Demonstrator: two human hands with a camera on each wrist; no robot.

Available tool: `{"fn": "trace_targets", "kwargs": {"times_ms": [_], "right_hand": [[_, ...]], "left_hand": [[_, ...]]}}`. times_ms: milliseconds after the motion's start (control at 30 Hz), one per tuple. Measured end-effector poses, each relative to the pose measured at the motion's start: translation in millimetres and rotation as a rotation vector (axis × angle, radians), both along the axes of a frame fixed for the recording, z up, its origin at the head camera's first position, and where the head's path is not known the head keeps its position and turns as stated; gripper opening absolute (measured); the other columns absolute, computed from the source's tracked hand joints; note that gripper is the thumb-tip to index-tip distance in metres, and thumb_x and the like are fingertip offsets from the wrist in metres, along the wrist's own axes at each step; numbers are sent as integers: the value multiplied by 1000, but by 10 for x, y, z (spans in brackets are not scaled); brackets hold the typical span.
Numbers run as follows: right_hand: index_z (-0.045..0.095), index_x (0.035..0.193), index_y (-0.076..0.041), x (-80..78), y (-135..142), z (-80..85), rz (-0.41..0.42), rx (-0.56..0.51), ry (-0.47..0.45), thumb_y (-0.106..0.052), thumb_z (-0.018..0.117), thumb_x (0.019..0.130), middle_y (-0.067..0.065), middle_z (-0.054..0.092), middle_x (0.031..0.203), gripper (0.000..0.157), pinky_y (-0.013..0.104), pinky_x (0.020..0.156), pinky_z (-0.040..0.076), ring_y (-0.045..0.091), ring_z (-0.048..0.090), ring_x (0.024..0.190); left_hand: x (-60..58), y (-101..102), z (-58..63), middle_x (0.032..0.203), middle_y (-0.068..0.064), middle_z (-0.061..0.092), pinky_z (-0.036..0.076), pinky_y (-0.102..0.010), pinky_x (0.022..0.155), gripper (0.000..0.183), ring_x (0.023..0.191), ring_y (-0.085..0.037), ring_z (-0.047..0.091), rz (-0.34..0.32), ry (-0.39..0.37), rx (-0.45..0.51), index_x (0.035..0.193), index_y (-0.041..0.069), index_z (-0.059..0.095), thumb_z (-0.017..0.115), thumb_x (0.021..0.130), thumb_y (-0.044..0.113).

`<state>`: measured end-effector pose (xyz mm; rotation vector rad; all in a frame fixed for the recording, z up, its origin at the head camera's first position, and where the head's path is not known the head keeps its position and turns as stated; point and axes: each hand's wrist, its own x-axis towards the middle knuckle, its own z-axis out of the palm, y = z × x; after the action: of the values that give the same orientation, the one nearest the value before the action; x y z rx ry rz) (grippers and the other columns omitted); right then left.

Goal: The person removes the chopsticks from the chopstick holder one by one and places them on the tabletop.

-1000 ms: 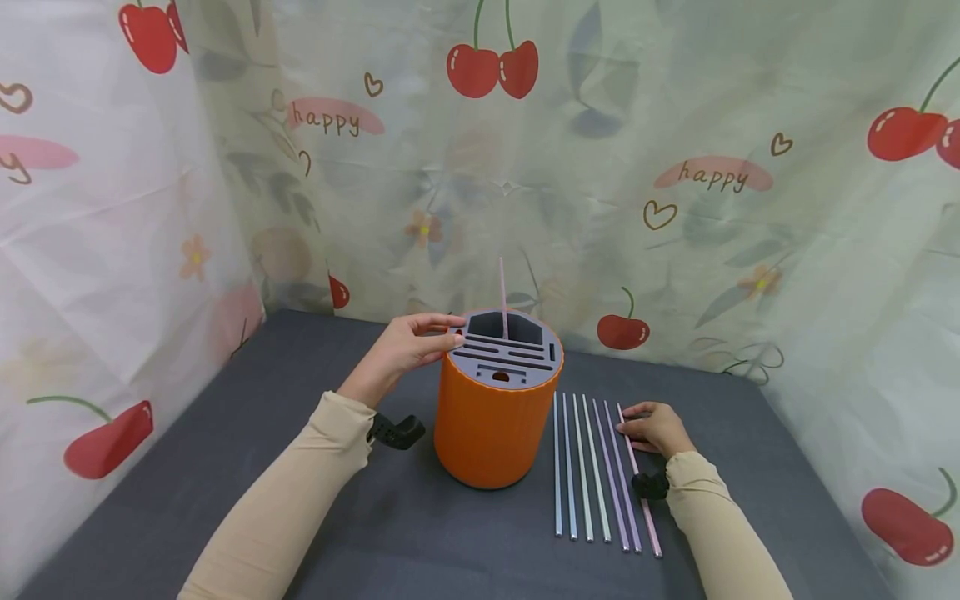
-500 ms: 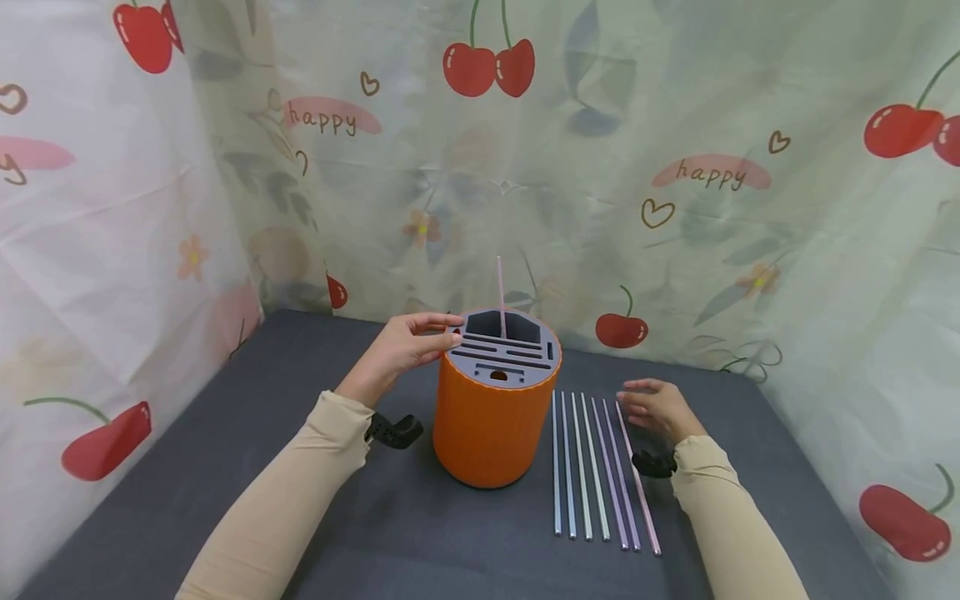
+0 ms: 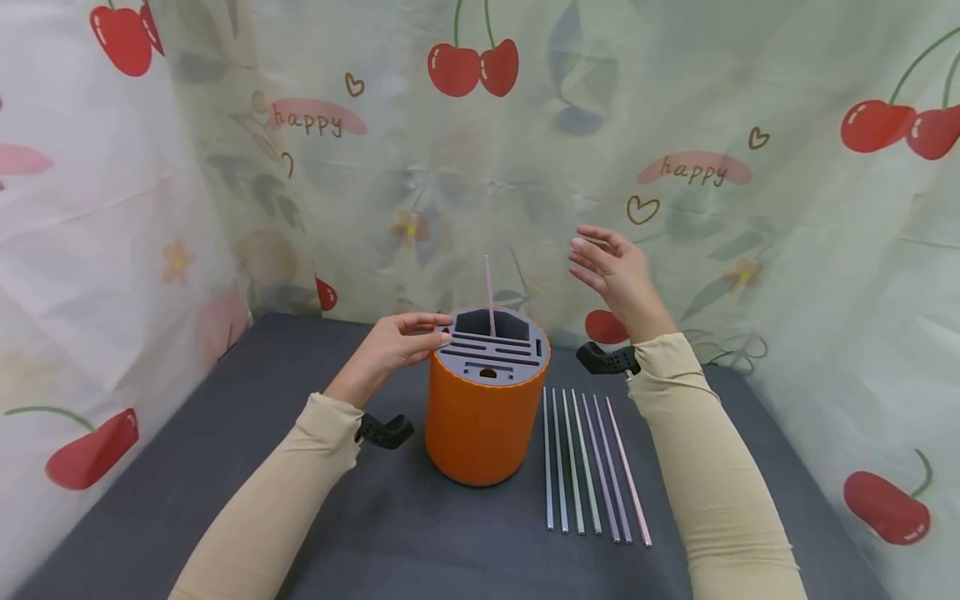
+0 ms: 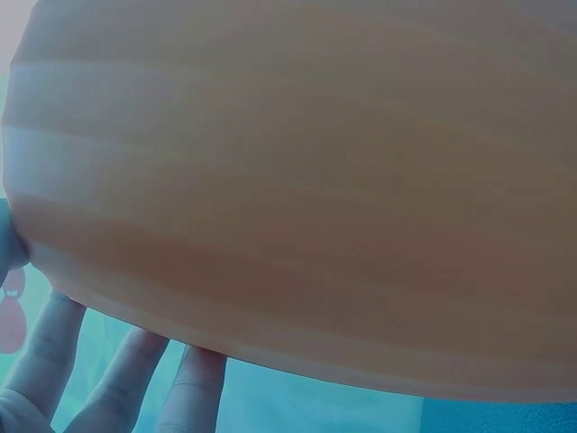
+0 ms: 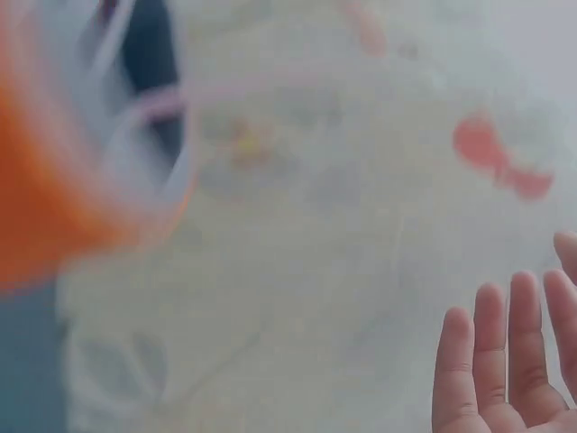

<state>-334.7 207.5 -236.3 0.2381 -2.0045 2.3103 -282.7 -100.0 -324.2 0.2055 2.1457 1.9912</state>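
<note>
An orange cylindrical organizer (image 3: 480, 433) with a grey slotted top stands upright on the dark table. My left hand (image 3: 390, 348) holds its left rim, thumb near the top edge. The left wrist view has the fingers (image 4: 117, 383) against the ribbed side. From the large rear compartment rises one slim pink stick, chopstick-like (image 3: 490, 292). My right hand (image 3: 621, 277) is raised in the air, right of the organizer and above its top, palm empty and fingers (image 5: 526, 334) extended. Below it, several matching blue, pale green, purple and pink chopstick-like sticks (image 3: 592, 467) lie side by side on the table.
Dark cloth covers the table (image 3: 420, 542). A white curtain (image 3: 360, 208) printed with cherries closes off the back and sides. Each wrist wears a black camera strap; the left one (image 3: 386, 432) sits near the organizer's side.
My right hand has left the pink stick at the row's right end and risen up and slightly left, empty. The left hand keeps its place on the organizer. The head view has shifted slightly.
</note>
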Motion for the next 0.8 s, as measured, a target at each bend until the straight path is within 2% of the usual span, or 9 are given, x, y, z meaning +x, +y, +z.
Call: {"fn": "trace_targets", "kwargs": {"times_ms": [100, 233, 533, 667, 800], "right_hand": [[61, 121, -10, 8, -242, 140, 31, -43, 24, -12, 68, 91, 3, 58, 112, 31, 34, 96, 52, 15, 63, 96], [59, 123, -8, 8, -479, 190, 83, 0, 29, -10, 65, 92, 4, 58, 115, 31, 38, 100, 49, 19, 61, 103], [56, 125, -3, -77, -727, 42, 164, 120, -76, -2, 62, 93, 11, 56, 123, 33, 46, 102, 47, 25, 59, 113], [55, 127, 0, -108, -761, -10, 190, 220, -95, -3, 64, 92, 12, 56, 124, 37, 45, 100, 48, 31, 55, 122], [53, 131, 3, -123, -789, -28, 221, 298, -123, -3, 65, 91, 14, 57, 126, 42, 45, 99, 49, 34, 54, 124]], "left_hand": [[-4, -6, -14, 132, -3, 58, 44, -39, 106, 43, 124, -20, 54, -2, 1, 9, 125, 16, 66, 76, 85, 25], [-5, -5, -29, 133, -5, 57, 44, -39, 106, 44, 125, -21, 53, -5, -4, 12, 126, 15, 65, 76, 85, 25], [-17, 2, -32, 133, -5, 57, 44, -40, 106, 45, 123, -22, 53, -8, -6, 10, 126, 15, 65, 76, 84, 27], [-15, 8, -22, 132, -5, 58, 44, -40, 106, 44, 122, -22, 54, -8, -4, 5, 126, 16, 66, 76, 85, 27], [-16, 2, -7, 132, -5, 58, 44, -40, 106, 44, 122, -22, 54, -6, -2, 3, 126, 16, 65, 76, 85, 27]]}}
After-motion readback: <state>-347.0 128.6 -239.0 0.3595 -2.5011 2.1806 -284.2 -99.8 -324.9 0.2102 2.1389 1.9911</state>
